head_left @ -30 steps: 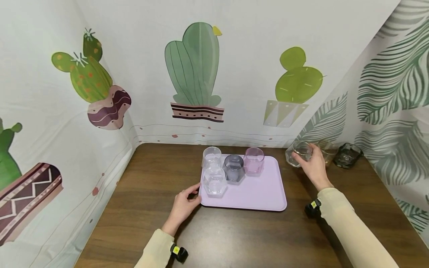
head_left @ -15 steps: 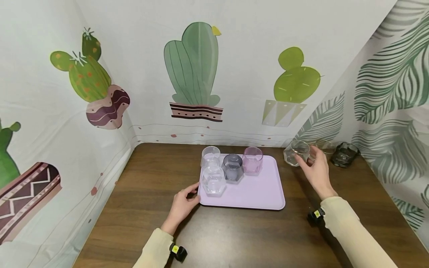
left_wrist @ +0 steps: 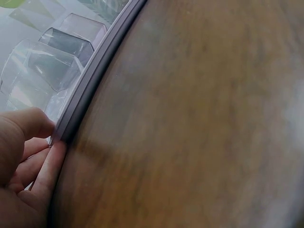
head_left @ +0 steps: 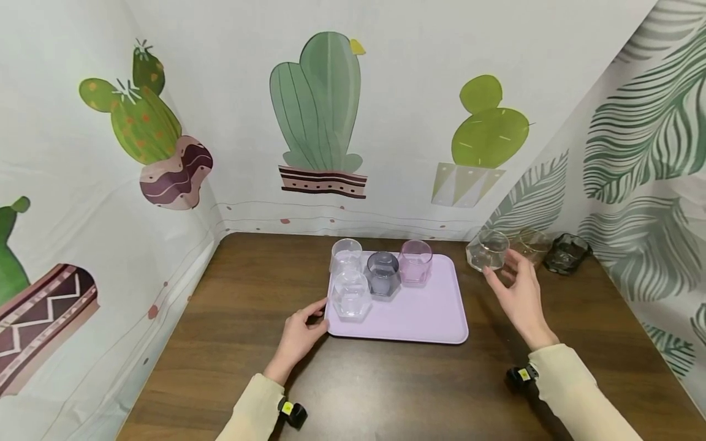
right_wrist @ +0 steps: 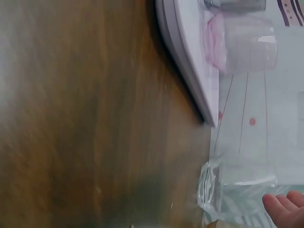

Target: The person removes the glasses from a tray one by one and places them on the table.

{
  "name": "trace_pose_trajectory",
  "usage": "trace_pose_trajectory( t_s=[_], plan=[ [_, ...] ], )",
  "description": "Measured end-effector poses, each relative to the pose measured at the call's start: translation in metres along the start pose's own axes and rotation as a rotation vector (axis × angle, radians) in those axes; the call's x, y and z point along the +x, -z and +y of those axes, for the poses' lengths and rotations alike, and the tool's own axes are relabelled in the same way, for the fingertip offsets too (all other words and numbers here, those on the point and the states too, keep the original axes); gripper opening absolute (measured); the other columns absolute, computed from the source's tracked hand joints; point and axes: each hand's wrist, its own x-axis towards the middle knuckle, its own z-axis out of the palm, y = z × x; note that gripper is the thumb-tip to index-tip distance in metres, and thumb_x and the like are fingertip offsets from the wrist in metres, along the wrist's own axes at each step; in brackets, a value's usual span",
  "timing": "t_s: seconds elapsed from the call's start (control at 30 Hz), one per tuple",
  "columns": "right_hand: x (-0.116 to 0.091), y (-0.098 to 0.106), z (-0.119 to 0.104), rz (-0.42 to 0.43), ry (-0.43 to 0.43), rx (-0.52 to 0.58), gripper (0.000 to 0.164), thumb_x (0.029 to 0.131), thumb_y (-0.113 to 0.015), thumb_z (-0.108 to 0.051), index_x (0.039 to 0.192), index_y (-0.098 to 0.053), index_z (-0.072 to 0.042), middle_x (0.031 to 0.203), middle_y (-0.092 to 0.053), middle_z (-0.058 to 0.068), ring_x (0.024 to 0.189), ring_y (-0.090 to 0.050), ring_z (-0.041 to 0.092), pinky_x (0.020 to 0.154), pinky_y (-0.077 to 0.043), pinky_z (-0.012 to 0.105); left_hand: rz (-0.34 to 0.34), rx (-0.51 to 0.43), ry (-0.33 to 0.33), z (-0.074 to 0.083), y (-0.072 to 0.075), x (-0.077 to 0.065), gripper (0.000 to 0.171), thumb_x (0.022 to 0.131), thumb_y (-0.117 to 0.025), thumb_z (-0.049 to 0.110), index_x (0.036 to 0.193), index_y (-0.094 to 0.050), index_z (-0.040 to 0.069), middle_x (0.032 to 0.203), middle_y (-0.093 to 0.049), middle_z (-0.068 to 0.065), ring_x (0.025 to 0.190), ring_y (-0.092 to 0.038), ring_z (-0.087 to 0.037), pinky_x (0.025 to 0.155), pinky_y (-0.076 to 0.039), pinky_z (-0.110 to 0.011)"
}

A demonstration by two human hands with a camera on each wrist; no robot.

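Observation:
My left hand (head_left: 300, 334) holds the left edge of a pale purple tray (head_left: 425, 312), thumb and fingers at its rim (left_wrist: 78, 102) in the left wrist view. Two clear glasses (head_left: 351, 300) stand one behind the other on the tray's left side. Beside them are a smoky grey glass (head_left: 383, 278) and a pink glass (head_left: 416, 263). Right of the tray, my right hand (head_left: 518, 294) has its fingers spread just in front of another clear glass (head_left: 488, 248). In the right wrist view, bent fingertips (right_wrist: 273, 206) show beside this clear glass (right_wrist: 242, 175), with nothing in their grip.
Behind the right hand stands a faint amber glass (head_left: 534, 241), with a dark glass (head_left: 568, 253) to its right near the table corner. A cloth wall printed with cacti (head_left: 325, 116) borders the back of the wooden table (head_left: 386, 392).
My right hand has loosened from the clear glass on the right and drawn back slightly toward me. The glass stands nearly where it was. The left hand stays at the tray edge.

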Motion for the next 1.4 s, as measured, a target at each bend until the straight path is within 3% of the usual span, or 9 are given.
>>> trace_pose_trajectory(
  t_s=[0.07,0.13,0.4,0.63,0.8,0.97,1.2,1.4],
  plan=[
    [-0.006,-0.001,-0.004,-0.001,0.008,0.011,0.067,0.098,-0.072,-0.019,0.151,-0.040,0.007,0.142,-0.048,0.030,0.129,-0.052,0.047,0.099,-0.046,0.013,0.000,0.000,0.004,0.000,0.000,0.000,0.045,0.087,-0.073,-0.003,0.132,-0.072,0.005,0.107,-0.073,-0.017,0.103,-0.068,-0.030,0.077,-0.056,-0.016],
    [-0.012,-0.002,-0.009,-0.004,0.019,0.025,0.066,0.098,-0.073,-0.018,0.150,-0.042,0.007,0.141,-0.049,0.029,0.127,-0.054,0.046,0.093,-0.040,0.005,-0.001,0.001,0.003,0.000,0.000,0.000,0.046,0.087,-0.073,-0.004,0.132,-0.072,0.004,0.107,-0.073,-0.017,0.103,-0.068,-0.030,0.077,-0.056,-0.016],
    [-0.030,-0.007,-0.026,-0.035,0.077,0.061,0.063,0.096,-0.074,-0.012,0.148,-0.044,0.007,0.143,-0.049,0.027,0.126,-0.054,0.043,0.093,-0.037,0.001,-0.003,-0.013,0.001,0.002,0.000,-0.001,0.046,0.086,-0.073,-0.003,0.132,-0.072,0.004,0.108,-0.072,-0.018,0.102,-0.069,-0.030,0.077,-0.056,-0.016],
    [-0.036,-0.020,-0.036,-0.034,0.172,0.105,0.063,0.089,-0.078,0.001,0.143,-0.047,0.010,0.137,-0.052,0.028,0.125,-0.055,0.042,0.096,-0.041,0.003,-0.001,-0.009,0.001,0.001,0.001,0.000,0.046,0.087,-0.073,-0.003,0.132,-0.072,0.004,0.108,-0.073,-0.019,0.102,-0.069,-0.030,0.076,-0.055,-0.015],
    [-0.039,-0.031,-0.042,-0.062,0.190,0.107,0.064,0.089,-0.079,-0.002,0.144,-0.047,0.008,0.136,-0.053,0.027,0.125,-0.055,0.041,0.096,-0.041,0.004,-0.002,-0.006,-0.003,0.000,0.000,0.001,0.046,0.087,-0.073,-0.003,0.132,-0.071,0.004,0.108,-0.072,-0.018,0.101,-0.069,-0.029,0.076,-0.055,-0.015],
    [-0.041,-0.041,-0.046,-0.098,0.195,0.103,0.066,0.090,-0.080,-0.005,0.145,-0.047,0.006,0.140,-0.053,0.025,0.128,-0.054,0.040,0.098,-0.043,0.009,-0.003,-0.014,0.004,-0.001,-0.001,0.001,0.046,0.087,-0.073,-0.003,0.132,-0.072,0.004,0.109,-0.073,-0.018,0.102,-0.069,-0.030,0.076,-0.055,-0.014],
    [-0.040,-0.056,-0.054,-0.134,0.203,0.110,0.069,0.087,-0.083,-0.008,0.145,-0.047,0.005,0.142,-0.053,0.026,0.124,-0.057,0.044,0.099,-0.051,0.043,-0.002,-0.012,-0.001,-0.001,-0.002,0.000,0.046,0.086,-0.073,-0.004,0.131,-0.072,0.004,0.109,-0.073,-0.018,0.102,-0.069,-0.030,0.076,-0.055,-0.015],
    [-0.034,-0.071,-0.060,-0.147,0.254,0.125,0.073,0.085,-0.085,-0.007,0.144,-0.047,0.009,0.142,-0.052,0.028,0.128,-0.053,0.044,0.098,-0.052,0.057,0.002,-0.011,-0.013,0.001,-0.001,0.000,0.045,0.086,-0.073,-0.003,0.131,-0.072,0.003,0.109,-0.073,-0.019,0.102,-0.069,-0.030,0.077,-0.057,-0.017]
  ],
)
